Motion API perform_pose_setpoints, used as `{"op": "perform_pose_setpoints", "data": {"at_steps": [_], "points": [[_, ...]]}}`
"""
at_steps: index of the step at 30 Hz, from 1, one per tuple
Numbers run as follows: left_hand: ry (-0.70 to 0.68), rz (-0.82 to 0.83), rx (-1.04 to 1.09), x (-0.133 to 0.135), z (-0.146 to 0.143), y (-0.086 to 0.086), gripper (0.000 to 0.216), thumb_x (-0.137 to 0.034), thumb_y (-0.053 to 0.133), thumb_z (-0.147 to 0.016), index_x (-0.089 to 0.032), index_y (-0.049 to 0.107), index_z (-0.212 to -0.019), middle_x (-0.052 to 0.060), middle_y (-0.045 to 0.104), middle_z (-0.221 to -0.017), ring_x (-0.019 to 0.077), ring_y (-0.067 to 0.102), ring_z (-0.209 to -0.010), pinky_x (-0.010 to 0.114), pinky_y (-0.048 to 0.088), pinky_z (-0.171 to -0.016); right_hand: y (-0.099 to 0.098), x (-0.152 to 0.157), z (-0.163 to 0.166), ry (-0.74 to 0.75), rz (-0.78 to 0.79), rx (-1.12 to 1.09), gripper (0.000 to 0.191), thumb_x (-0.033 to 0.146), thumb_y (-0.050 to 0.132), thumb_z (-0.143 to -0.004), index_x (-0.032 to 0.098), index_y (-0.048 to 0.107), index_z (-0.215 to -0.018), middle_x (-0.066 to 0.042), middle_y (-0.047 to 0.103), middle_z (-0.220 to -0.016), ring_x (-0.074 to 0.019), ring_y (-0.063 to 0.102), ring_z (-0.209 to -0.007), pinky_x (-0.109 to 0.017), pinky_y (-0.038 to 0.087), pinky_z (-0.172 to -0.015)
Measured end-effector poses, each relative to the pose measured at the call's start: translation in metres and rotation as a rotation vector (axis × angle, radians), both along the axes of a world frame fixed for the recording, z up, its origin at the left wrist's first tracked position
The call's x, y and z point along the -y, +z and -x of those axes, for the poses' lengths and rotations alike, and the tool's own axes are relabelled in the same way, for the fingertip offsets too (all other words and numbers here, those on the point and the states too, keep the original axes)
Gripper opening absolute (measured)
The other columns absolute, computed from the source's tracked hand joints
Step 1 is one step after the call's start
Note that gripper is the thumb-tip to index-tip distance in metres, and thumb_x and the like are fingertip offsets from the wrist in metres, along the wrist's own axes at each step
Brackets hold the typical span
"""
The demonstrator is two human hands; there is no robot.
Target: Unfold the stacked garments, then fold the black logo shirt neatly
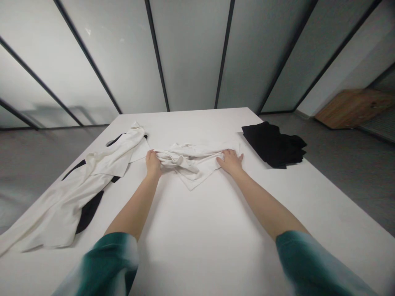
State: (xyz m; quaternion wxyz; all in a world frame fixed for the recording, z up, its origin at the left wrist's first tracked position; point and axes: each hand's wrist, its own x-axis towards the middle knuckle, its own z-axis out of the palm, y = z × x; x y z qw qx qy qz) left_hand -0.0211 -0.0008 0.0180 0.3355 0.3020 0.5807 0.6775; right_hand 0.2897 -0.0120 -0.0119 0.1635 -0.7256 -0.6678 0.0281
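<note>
White cloth, a soft crumpled garment (193, 161), lies bunched near the middle of the smooth white bench (216, 230), with the left hand (153, 163) closed around its left end and the right hand (231, 160) pressed flat, fingers spread, on its right end. Left of that garment, well apart, a long white garment (77, 193) sprawls limply over black fabric (89, 209) toward the bench's left edge. Right of the crumpled garment, near but not touching, sits a squarish folded stack of black clothes (274, 144).
</note>
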Motion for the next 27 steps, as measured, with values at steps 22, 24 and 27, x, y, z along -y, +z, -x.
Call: {"op": "perform_pose_setpoints", "data": {"at_steps": [22,24,27], "points": [[-0.096,-0.368,-0.393,0.038,-0.022,0.056,0.029,-0.038,0.061,-0.08,-0.02,0.057,-0.103,0.006,0.061,-0.103,0.0165,0.059,-0.086,0.028,0.049,-0.077,0.124,0.019,0.092,0.465,-0.136,-0.953,0.021,0.028,0.048,-0.086,0.021,0.067,-0.092,-0.001,0.065,-0.07,-0.0188,0.062,-0.067,-0.029,0.05,-0.066],[-0.284,-0.388,-0.638,0.048,-0.029,0.059,0.04,-0.041,0.069,-0.075,-0.02,0.059,-0.107,0.009,0.063,-0.112,0.0213,0.061,-0.098,0.031,0.05,-0.084,0.14,0.021,0.105,0.63,0.01,-1.214,0.02,0.035,0.053,-0.087,0.021,0.065,-0.093,0.0,0.063,-0.069,-0.0168,0.061,-0.065,-0.029,0.051,-0.065],[-0.44,-0.245,-0.83,0.054,-0.038,0.061,0.029,-0.033,0.074,-0.069,-0.021,0.066,-0.094,0.009,0.068,-0.107,0.0285,0.06,-0.111,0.037,0.049,-0.094,0.155,0.028,0.115,0.885,0.166,-1.322,0.029,0.044,0.065,-0.081,0.021,0.066,-0.099,-0.001,0.067,-0.079,-0.0173,0.064,-0.078,-0.031,0.052,-0.076]]}}
